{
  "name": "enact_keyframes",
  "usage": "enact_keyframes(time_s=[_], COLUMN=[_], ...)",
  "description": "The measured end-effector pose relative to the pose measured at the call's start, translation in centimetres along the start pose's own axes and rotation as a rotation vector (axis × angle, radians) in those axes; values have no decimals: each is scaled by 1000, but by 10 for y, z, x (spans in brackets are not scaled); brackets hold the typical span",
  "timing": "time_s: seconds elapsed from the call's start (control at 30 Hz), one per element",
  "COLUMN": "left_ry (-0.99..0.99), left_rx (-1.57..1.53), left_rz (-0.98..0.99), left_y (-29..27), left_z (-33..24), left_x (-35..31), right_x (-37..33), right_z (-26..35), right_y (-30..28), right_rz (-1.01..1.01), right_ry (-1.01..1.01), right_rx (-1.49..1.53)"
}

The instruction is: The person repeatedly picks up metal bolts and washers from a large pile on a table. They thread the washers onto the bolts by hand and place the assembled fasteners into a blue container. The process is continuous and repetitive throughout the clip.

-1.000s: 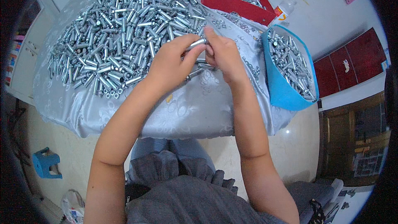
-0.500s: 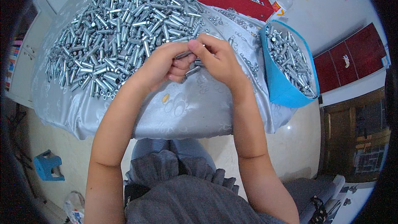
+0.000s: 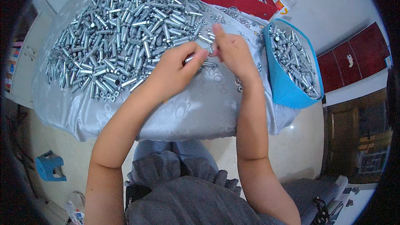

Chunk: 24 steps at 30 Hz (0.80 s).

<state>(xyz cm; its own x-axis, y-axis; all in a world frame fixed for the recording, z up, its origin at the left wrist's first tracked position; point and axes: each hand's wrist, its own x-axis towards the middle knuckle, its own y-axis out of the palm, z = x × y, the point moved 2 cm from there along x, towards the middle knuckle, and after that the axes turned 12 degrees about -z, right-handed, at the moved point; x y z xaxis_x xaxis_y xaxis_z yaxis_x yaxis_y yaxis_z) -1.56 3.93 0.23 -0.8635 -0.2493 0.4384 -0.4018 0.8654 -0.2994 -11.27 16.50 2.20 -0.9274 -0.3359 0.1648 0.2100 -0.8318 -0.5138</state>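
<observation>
My left hand [image 3: 177, 68] is closed around a metal sleeve anchor bolt [image 3: 210, 52], mostly hidden by the thumb and curled fingers, its end pointing right. Against that end is my right hand [image 3: 236, 54], slightly blurred, its thumb raised apart from the fingers. More sleeve anchor bolts [image 3: 208, 64] lie on the cloth beneath and just beyond the hands. To the left and beyond spreads a large heap of the same silvery bolts [image 3: 121, 37], with loose nuts [image 3: 109, 96] at its near edge.
A patterned silver cloth [image 3: 187, 116] covers the table. On the right stands a blue fabric bin [image 3: 287, 93] full of bolts. A red box [image 3: 233, 3] with bolts is at the back, beside a clear plastic bottle [image 3: 287, 2]. A blue stool [image 3: 51, 166] stands on the floor at left.
My right hand has shifted right and its thumb has lifted away from the left hand's fingers. The left hand has turned, its back now facing up, and moved slightly right.
</observation>
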Motion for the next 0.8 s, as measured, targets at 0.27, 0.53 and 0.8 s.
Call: enact_keyframes(time_s=[0.27,0.53,0.8], left_ry=[-826,-546,-230], left_rx=[-703,-1100,-290], left_rz=[546,-166,-545], left_y=[-7,-25,-44], left_z=[1,2,25], left_x=[-6,17,23], right_x=[15,10,10], right_z=[-37,-38,-32], right_y=[-18,-10,-7], right_rz=[-116,-92,-178], right_ry=[86,72,-4], right_rx=[-480,-538,-514])
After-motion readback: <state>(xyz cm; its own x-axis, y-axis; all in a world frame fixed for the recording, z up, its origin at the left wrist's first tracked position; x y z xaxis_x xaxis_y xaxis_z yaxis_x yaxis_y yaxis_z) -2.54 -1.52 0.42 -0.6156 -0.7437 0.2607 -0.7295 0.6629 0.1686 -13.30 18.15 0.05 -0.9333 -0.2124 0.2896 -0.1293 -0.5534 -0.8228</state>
